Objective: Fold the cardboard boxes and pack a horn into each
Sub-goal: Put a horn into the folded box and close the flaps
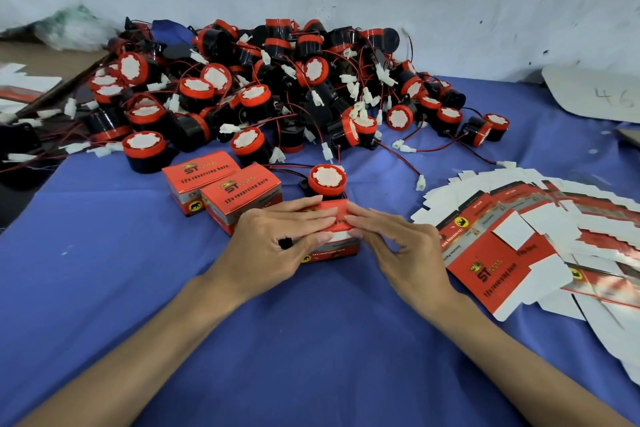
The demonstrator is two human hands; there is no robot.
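A small red cardboard box (337,246) stands on the blue cloth in front of me. My left hand (273,239) lies over its top with straight fingers pressing the red lid flap, thumb at the white front edge. My right hand (398,243) touches the box's right side, fingertips on the flap. A single horn (327,180), black with a red cap and white face, stands just behind the box. Two closed red boxes (221,184) sit to the left. Flat unfolded boxes (502,253) fan out on the right.
A big pile of horns (277,87) with red and black wires and white plugs fills the back of the table against a white wall. More flat cartons (20,87) lie at far left. A white board (595,94) sits at far right.
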